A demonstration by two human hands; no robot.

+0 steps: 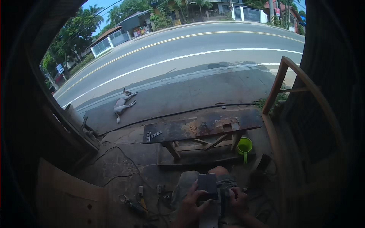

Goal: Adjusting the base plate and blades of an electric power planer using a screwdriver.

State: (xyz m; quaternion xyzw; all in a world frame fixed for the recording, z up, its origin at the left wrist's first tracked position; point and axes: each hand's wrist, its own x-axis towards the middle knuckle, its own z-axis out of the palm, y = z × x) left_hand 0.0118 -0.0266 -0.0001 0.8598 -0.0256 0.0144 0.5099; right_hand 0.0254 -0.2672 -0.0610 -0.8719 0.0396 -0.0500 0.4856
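Observation:
At the bottom centre, above my lap, my left hand (192, 202) grips a dark, flat rectangular piece (207, 184) by its left side. My thumb reaches across near its lower edge. Just below that piece shows a pale, flat strip (211, 217), and I cannot tell if the two are joined. My right hand (238, 200) is to the right of them, its fingers curled inward. Whatever it holds, if anything, is too dark and small to make out. Both hands are close together over my knees.
Ahead stands a low wooden bench (178, 130) with shavings and small metal pieces (153, 135). A green dipper (245, 145) is by its right leg. Cords and a power tool (133, 207) lie left. A wooden frame (274, 88) leans right; a dog (124, 104) lies near the road.

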